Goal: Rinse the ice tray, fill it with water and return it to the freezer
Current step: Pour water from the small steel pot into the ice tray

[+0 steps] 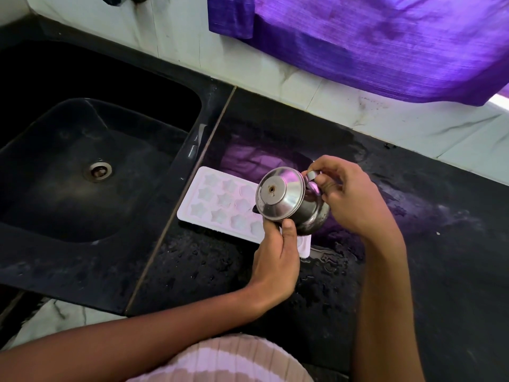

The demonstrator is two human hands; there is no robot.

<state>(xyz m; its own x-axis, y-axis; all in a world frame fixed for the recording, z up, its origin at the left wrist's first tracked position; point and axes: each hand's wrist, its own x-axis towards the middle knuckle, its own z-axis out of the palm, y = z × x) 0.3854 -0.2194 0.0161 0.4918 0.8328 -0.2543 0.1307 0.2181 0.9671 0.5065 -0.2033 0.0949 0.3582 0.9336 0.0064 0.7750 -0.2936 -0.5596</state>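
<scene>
A: What does each grip hold?
B: The right hand (349, 199) pinches the handle of the steel pot (289, 199); the left hand (278, 252) holds its rim.
A: And the ice tray (220, 202)?
B: On the wet black surface (209, 266) beside the sink (82, 150), its near corner hidden by the pot.

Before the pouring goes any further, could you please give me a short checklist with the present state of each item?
1. Ice tray flat on the black counter, beside the sink: ok.
2. Steel kettle over the tray's near end: ok.
3. Right hand holding the kettle's handle: ok.
4. Left hand steadying the kettle's lid edge with the thumb: ok.
5. Water level in the star moulds: cannot tell.
6. Counter dry around the tray: not ok, droplets and a puddle show near its front corner.
</scene>
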